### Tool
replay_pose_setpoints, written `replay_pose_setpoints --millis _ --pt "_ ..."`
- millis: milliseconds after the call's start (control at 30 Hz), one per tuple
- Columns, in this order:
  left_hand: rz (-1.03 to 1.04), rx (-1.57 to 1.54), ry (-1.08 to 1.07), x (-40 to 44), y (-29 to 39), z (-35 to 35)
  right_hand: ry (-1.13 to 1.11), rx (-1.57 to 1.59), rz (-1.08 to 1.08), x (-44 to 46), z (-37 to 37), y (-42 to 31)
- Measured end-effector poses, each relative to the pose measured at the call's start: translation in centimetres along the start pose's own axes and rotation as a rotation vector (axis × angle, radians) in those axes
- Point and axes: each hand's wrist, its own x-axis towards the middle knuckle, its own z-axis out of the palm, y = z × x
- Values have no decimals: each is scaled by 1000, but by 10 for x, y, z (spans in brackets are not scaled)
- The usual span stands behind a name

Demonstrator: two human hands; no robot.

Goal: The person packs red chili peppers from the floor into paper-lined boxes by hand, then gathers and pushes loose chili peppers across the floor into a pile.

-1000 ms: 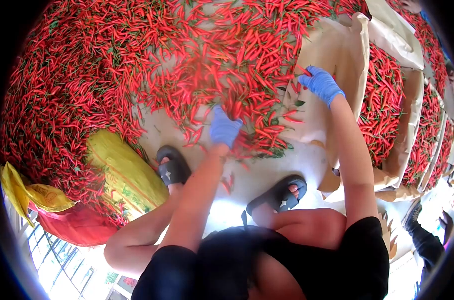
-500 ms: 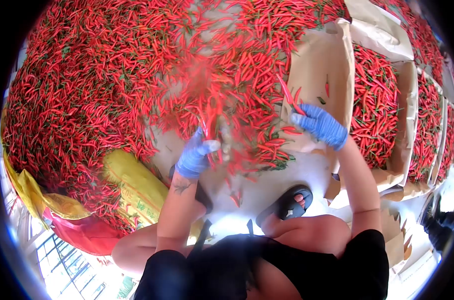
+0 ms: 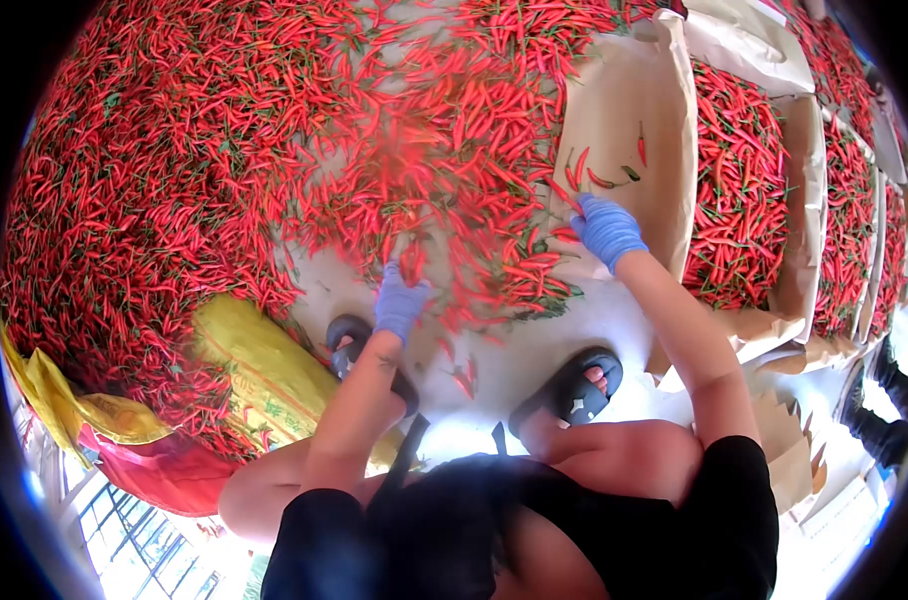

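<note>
**Red chilies (image 3: 164, 150) spread all over the floor here**

So the person's sitting or squatting low, and the chilies cover most of the floor (image 3: 494, 360) in front, thickest on the left and patchier through the middle. Both hands are in blue gloves.

The left hand (image 3: 401, 302) is at the near edge of the patchy middle bit, fingers pointing into the chilies. It's pretty blurry around there, so I can't tell if the fingers are apart or pinching something.

The right hand (image 3: 608, 232) is by the near-left corner of an open brown paper container (image 3: 624, 95). A few chilies sit right at its fingertips, but whether it's gripping any or just touching, can't say. Inside that container there's only a handful of loose ones, including one lying apart from the others further in.

Just right of it is a second paper container (image 3: 802, 200) that's loaded with chilies, with more filled ones lined up further right.

Down by the feet: black sandals (image 3: 569, 390), a yellow sack (image 3: 274, 375) lying just beside the left foot, and a red sack (image 3: 159, 475) lower left with chilies heaped up against it. Another person's leg (image 3: 879, 425) in dark clothing pokes in at the far right edge.
</note>
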Motion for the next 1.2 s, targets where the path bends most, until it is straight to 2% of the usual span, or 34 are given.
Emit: replay_pose_setpoints --millis 33,67,100,167,200,233,267,300,333,367,433,467,500,567,633,667,733,767,800,833,900,933,967,1000,1033,1067,1100,1167,1200 --pt "214 189 110 -2 -1 6 61 -53 5 3 -1 -2" --pt "173 139 82 1 -8 16 60 -56 -1 8 -2 -3" --pt "168 137 80 -1 20 7 21 -73 3 12 -3 -4" --pt "-336 -154 -259 -7 96 -28 -22 -94 7 19 -2 -3" --pt "-132 -93 -37 5 56 6 73 -13 30 23 -1 -1" --pt "-132 -102 -37 9 55 10 169 66 52 28 1 4" --pt "-181 -364 20 13 58 14 358 252 45 36 10 18" --pt "-229 -623 79 15 61 17 359 245 41 37 0 15" --pt "-425 -749 88 11 73 14 361 354 86 36 -15 7" --pt "-426 -756 92 12 71 17 361 464 128 37 -28 -2" --pt "-512 -1236 -113 9 69 20 313 538 55 51 -46 -24" --pt "-585 -1230 -148 6 75 21 262 533 19 62 -55 -36" --pt "-585 -1234 -139 5 75 28 332 446 -72 81 -50 -41" --pt "-626 -1647 -306 6 72 45 408 365 -166 129 -31 -45" --pt "-679 -1572 -244 0 116 36 429 48 -326 168 -13 -47" --pt "-739 -1500 -186 -1 138 34 342 -169 -379 174 4 -50" --pt "-687 -1563 -145 6 162 43 42 -147 -242 119 -25 -92" --pt "-644 -1616 -101 10 169 44 114 -37 -415 139 9 -76" --pt "-563 -1679 -130 15 173 43 -230 23 -361 123 -8 -88" --pt "-552 -1687 -131 23 172 50 -156 283 -368 106 2 -87" --pt "-680 -1744 -212 39 157 64 -237 430 -259 85 -4 -93" --pt "-674 -1804 -306 36 157 56 -230 425 -267 79 -5 -93" --pt "-664 -1805 -308 33 155 47 -263 771 -219 74 -5 -91" --pt "-597 -1808 -366 26 155 34 -292 1118 -161 68 -4 -87" --pt "-540 -1807 -422 13 157 19 -291 1120 -154 56 -8 -83" --pt "-406 -1747 -425 -5 166 -4 -403 1348 -134 41 -21 -82" --pt "-405 -1750 -435 -14 169 -19 -513 1569 -117 29 -36 -80" --pt "-218 -1721 -596 -21 170 -42 -517 1610 -77 2 -64 -78" --pt "-208 -1721 -610 -14 163 -43 -532 1656 -44 -5 -73 -76"
